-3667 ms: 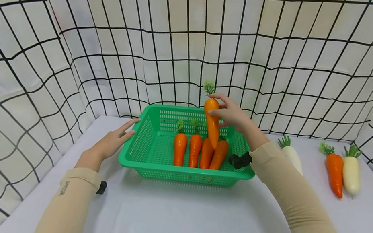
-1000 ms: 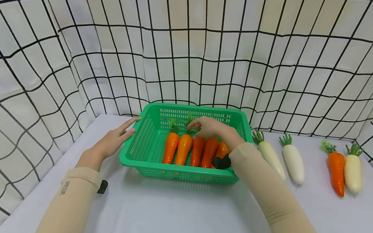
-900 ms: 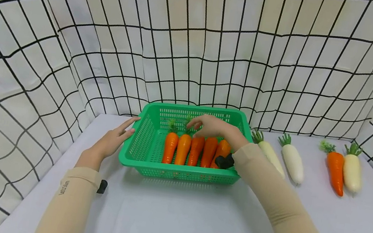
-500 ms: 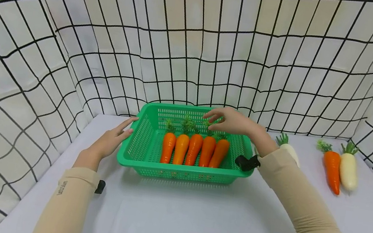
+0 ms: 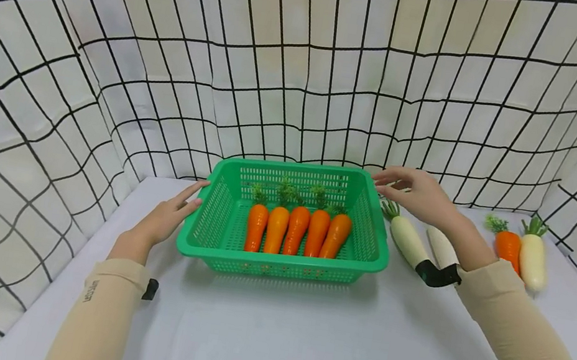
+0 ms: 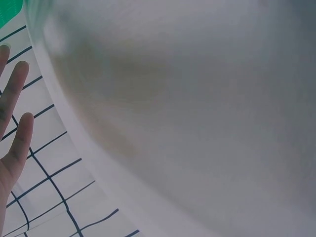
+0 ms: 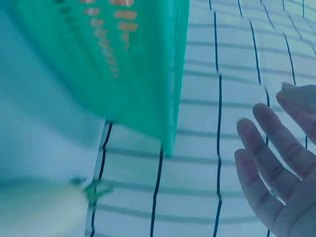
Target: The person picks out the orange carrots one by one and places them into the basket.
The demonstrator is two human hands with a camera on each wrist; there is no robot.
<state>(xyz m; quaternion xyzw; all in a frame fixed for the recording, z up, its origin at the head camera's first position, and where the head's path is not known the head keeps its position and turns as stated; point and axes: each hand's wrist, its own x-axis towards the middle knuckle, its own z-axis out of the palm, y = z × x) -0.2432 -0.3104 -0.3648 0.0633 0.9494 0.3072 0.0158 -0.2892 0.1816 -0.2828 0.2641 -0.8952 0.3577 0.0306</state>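
Several orange carrots with green tops lie side by side in a green plastic basket. At the basket's left rim is my left hand, its fingers extended and the fingertips at the edge. My right hand is by the back right corner of the basket, above a white radish. Its fingers are loosely bent and hold nothing; in the right wrist view they show apart from the basket wall. My right wrist and its black strap partly cover a second white radish.
Farther right, a carrot lies beside another white radish; the right forearm hides the carrot's tip. A white wall with black grid netting surrounds the table's back and sides. White cloth covers the table.
At first my right hand held a carrot over the basket; it has let it go among the others. The hand then lifted and moved right, out past the basket's rim. My left hand stayed put.
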